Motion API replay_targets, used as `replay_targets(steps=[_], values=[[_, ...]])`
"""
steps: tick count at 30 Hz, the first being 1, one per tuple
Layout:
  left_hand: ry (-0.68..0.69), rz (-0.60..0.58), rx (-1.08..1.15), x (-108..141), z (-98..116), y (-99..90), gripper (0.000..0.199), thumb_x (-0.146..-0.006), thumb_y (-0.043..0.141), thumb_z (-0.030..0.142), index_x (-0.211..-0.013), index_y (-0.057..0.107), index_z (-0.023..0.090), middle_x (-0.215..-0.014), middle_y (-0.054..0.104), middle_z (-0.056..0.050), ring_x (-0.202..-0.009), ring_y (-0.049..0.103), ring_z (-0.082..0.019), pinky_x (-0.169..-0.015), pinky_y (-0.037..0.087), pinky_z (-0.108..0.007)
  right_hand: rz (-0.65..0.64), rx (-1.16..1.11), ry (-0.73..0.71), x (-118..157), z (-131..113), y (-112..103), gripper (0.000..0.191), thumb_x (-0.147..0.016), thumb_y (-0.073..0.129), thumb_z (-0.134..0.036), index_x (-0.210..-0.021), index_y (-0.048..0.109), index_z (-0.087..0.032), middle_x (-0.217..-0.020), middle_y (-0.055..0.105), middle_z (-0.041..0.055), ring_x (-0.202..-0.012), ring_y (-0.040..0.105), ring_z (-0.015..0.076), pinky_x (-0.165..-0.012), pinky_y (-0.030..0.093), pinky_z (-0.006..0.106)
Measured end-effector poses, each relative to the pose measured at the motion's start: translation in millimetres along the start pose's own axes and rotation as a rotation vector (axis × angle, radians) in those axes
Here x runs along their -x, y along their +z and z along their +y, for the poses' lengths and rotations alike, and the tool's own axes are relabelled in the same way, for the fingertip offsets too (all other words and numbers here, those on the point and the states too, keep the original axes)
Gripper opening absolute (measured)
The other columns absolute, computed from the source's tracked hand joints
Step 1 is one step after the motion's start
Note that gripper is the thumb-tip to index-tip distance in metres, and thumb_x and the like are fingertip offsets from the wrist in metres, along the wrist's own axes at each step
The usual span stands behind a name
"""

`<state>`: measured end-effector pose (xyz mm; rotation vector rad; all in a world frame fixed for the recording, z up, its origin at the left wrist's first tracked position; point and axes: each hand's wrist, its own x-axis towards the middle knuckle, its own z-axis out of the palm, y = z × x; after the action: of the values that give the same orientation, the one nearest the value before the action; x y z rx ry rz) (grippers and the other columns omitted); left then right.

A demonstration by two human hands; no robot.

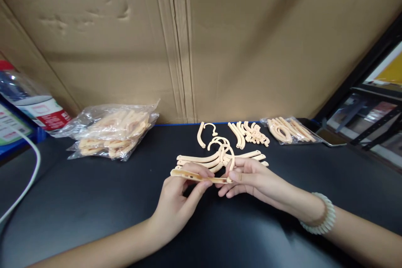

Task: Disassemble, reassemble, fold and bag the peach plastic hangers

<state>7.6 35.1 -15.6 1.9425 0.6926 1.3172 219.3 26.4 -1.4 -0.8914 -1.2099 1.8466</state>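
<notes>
Between thumb and fingers, my left hand [185, 197] grips a cream plastic hanger arm [191, 176], which points out to the left. At its inner end my right hand [251, 180] pinches a curved hanger hook [233, 161] of the same colour. The hook stands up from the arm's end; whether the two are locked together I cannot tell. Just behind my hands lie several assembled hangers [201, 159], stacked with their hooks toward the back. Farther back are a loose hanger arm [200, 136], a loose hook [211, 127] and a group of small loose parts [254, 134].
Clear bags of hanger parts [113, 132] lie at the back left, and a smaller bag [289, 130] at the back right beside a dark flat object [323, 134]. A large plastic bottle [37, 100] and white cable [34, 171] are left. Cardboard [251, 42] walls the black table's far edge.
</notes>
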Motion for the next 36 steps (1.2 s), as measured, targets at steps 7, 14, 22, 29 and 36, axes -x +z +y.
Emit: replay_targets(steps=[7, 14, 22, 29, 36], values=[[-0.062, 0.048, -0.044, -0.7, 2.6, 1.5, 0.007, -0.084, 0.063, 0.013, -0.085, 0.066, 0.020, -0.082, 0.069, -0.004, -0.077, 0.068, -0.019, -0.067, 0.058, -0.027, 0.129, 0.104, -0.101, -2.7, 7.3, 5.1, 0.033, -0.077, 0.074, -0.042, -0.080, 0.056, -0.015, -0.076, 0.072, 0.0052, -0.071, 0.073, 0.0162, -0.065, 0.056, 0.024], [-0.139, 0.105, 0.028, 2.6, 5.9, 4.0, 0.006, -0.081, 0.066, 0.016, -0.081, 0.067, 0.022, -0.080, 0.068, -0.003, -0.074, 0.068, -0.019, -0.064, 0.058, -0.027, 0.213, 0.204, -0.213, -5.1, 14.6, 9.1, 0.035, -0.076, 0.073, -0.047, -0.079, 0.054, -0.017, -0.066, 0.071, 0.0031, -0.059, 0.071, 0.0166, -0.057, 0.056, 0.027], [-0.275, 0.095, 0.149, -0.5, 5.6, 5.6, 0.003, -0.084, 0.064, 0.021, -0.081, 0.063, 0.022, -0.081, 0.067, -0.002, -0.075, 0.068, -0.018, -0.066, 0.058, -0.026, 0.241, 0.225, -0.279, -6.2, 20.4, 13.3, 0.032, -0.076, 0.074, -0.042, -0.073, 0.054, -0.017, -0.064, 0.068, 0.0022, -0.057, 0.069, 0.0150, -0.054, 0.054, 0.024], [-0.334, 0.076, 0.195, 2.8, 8.8, 9.4, 0.008, -0.083, 0.066, 0.027, -0.080, 0.062, 0.021, -0.081, 0.066, -0.003, -0.075, 0.067, -0.019, -0.066, 0.058, -0.027, 0.212, 0.204, -0.292, -6.6, 24.8, 12.3, 0.033, -0.077, 0.074, -0.042, -0.072, 0.052, -0.017, -0.064, 0.067, 0.0024, -0.058, 0.070, 0.0157, -0.053, 0.053, 0.023], [-0.466, 0.133, 0.251, -3.2, 13.8, 11.8, 0.018, -0.081, 0.068, 0.036, -0.084, 0.060, 0.020, -0.085, 0.064, -0.002, -0.077, 0.065, -0.019, -0.066, 0.059, -0.029, 0.182, 0.187, -0.334, -5.6, 17.6, 13.5, 0.030, -0.074, 0.076, -0.041, -0.071, 0.058, -0.017, -0.077, 0.062, 0.0027, -0.064, 0.063, 0.0131, -0.046, 0.052, 0.020]])
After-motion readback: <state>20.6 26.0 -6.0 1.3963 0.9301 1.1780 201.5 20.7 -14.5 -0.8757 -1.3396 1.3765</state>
